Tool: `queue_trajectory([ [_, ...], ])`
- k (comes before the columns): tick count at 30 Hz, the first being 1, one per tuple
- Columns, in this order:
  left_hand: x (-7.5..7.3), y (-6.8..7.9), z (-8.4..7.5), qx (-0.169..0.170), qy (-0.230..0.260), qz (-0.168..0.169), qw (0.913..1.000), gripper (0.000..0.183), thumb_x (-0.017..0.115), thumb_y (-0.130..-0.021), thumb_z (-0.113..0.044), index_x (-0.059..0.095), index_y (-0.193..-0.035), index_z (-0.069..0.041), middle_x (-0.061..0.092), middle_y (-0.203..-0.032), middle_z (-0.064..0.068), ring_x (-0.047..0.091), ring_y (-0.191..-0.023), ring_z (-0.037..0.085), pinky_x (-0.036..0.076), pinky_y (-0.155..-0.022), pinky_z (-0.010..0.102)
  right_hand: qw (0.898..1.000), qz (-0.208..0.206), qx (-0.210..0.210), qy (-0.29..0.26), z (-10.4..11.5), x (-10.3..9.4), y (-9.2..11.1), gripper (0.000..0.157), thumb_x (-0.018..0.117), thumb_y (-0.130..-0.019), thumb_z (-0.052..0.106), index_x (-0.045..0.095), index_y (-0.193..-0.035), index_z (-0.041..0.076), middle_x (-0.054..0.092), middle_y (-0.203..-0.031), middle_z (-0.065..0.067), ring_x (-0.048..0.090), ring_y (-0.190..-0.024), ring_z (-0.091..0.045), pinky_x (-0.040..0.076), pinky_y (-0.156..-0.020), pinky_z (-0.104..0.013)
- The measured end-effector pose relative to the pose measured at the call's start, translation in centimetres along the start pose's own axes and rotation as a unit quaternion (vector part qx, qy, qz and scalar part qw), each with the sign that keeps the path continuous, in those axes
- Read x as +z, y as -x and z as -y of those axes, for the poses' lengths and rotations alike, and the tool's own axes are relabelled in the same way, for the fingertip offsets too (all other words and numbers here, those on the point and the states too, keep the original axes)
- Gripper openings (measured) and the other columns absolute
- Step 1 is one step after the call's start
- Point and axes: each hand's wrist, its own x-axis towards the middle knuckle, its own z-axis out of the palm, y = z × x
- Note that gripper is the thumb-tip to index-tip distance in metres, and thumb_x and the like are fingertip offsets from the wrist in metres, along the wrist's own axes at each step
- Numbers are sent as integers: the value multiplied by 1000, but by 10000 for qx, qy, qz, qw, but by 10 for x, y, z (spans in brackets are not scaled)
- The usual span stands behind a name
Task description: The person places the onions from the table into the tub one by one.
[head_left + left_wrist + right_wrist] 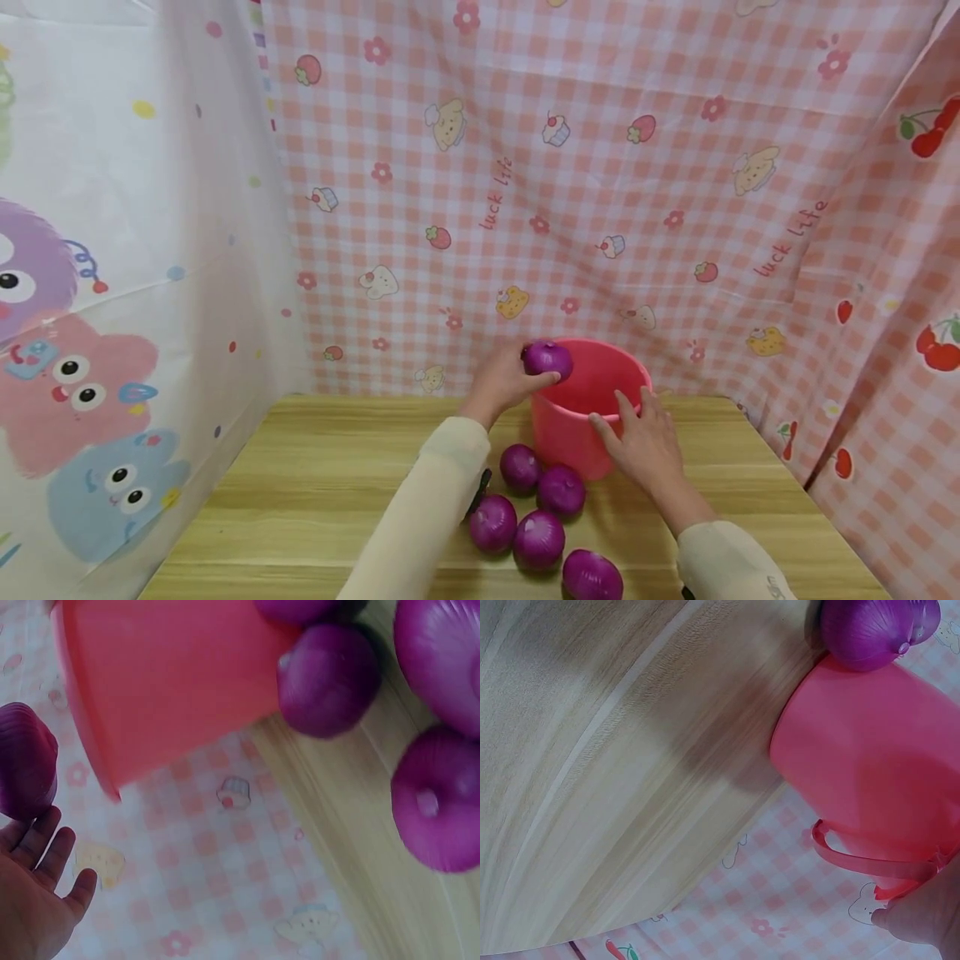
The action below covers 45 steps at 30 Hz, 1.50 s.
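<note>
Container: pink bucket (577, 446), upright on the wood-grain table (337, 492), toward the back edge. Mouth faces up; inner back wall visible, floor hidden behind the front wall, so can't tell what lies at the bottom. Bucket handle (874, 865) hangs out from the side in the right wrist view.

Left hand (501, 385) grasps one purple onion, the held onion (549, 360), thumb at the near side, other fingers partly hidden behind it. Held onion is up at the left part of the bucket mouth; left wrist view shows a gap between it and the rim, so it's outside the bucket, above rim level.

Right hand (651, 437) is at the right front of the rim, fingers spread and fairly straight, clear of any onion. Thumb in front of the rim, fingertips over the mouth; exact contact with the plastic hard to tell.

Five more purple onions on the table, in front of the bucket: back-left onion (521, 467) and back-right onion (561, 491) closest to its base, middle-left onion (492, 524) and middle-right onion (539, 540) side by side, front onion (592, 575) nearest the person.

Cream sleeves (420, 508) on both arms. Behind: pink checked curtain (420, 192); left: white sheet (195, 200) with cartoon figures.
</note>
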Motion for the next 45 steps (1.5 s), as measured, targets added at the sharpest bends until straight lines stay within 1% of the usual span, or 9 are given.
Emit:
queue_trajectory([
  [8,24,-3,-12,-273,-384,268,9985,71,77,-83,-50,54,-140,-14,63,-126,1,62,-108,18,53,-91,33,10000,-26,-29,19,0,3,-2,76,44,-100,55,39,-147,-5,18,-152,-38,15,-141,-53,10,-114,-67],
  [12,31,-4,-16,-323,-590,304,9973,72,76,-84,-49,54,-140,-11,63,-127,3,61,-111,19,52,-94,34,9999,-92,-51,11,-2,4,-2,74,45,-100,54,40,-146,-5,19,-151,-38,16,-140,-53,11,-114,-67],
  [16,32,-3,-15,-383,-585,367,9969,74,74,-87,-49,48,-146,-13,60,-134,3,57,-118,21,49,-99,38,10000,-92,-37,-3,-3,3,-2,74,46,-101,52,40,-146,-5,18,-152,-38,16,-141,-53,10,-114,-67],
  [22,20,1,-6,-105,-493,228,9985,69,73,-89,-44,46,-148,-21,60,-135,-1,57,-121,21,47,-102,39,10000,-51,-55,64,-1,1,-1,75,44,-101,54,38,-147,-6,17,-152,-38,14,-141,-53,10,-113,-68],
  [25,12,3,1,-26,-438,206,9988,65,73,-90,-42,49,-146,-20,63,-131,4,60,-117,23,49,-98,40,10000,-25,-50,65,0,0,0,76,44,-101,55,38,-147,-6,17,-153,-38,14,-141,-53,10,-113,-68],
  [29,2,8,12,-227,-411,193,9987,63,72,-89,-46,55,-140,-13,64,-127,8,62,-112,25,52,-92,41,10000,54,16,21,-1,1,-1,78,43,-100,56,37,-147,-5,16,-154,-37,12,-142,-53,9,-114,-67],
  [33,-9,14,23,-489,-540,218,9971,70,69,-88,-53,54,-141,-10,60,-135,8,57,-122,27,48,-99,43,10000,84,36,6,-1,1,-1,79,43,-100,58,38,-147,-5,16,-154,-37,11,-142,-52,9,-114,-67],
  [38,-20,23,37,-568,-540,124,9969,71,70,-88,-53,53,-143,-11,54,-142,9,48,-132,30,39,-108,48,10000,27,-7,-23,0,-1,-1,77,44,-100,56,41,-145,-5,18,-153,-37,13,-142,-53,10,-114,-66],
  [45,-33,41,65,-547,-605,-69,9966,70,71,-87,-51,54,-140,-8,56,-140,13,50,-130,32,39,-108,48,9999,-50,-109,-5,-1,-1,-1,76,45,-100,56,43,-144,-5,20,-153,-37,16,-141,-52,12,-114,-67],
])
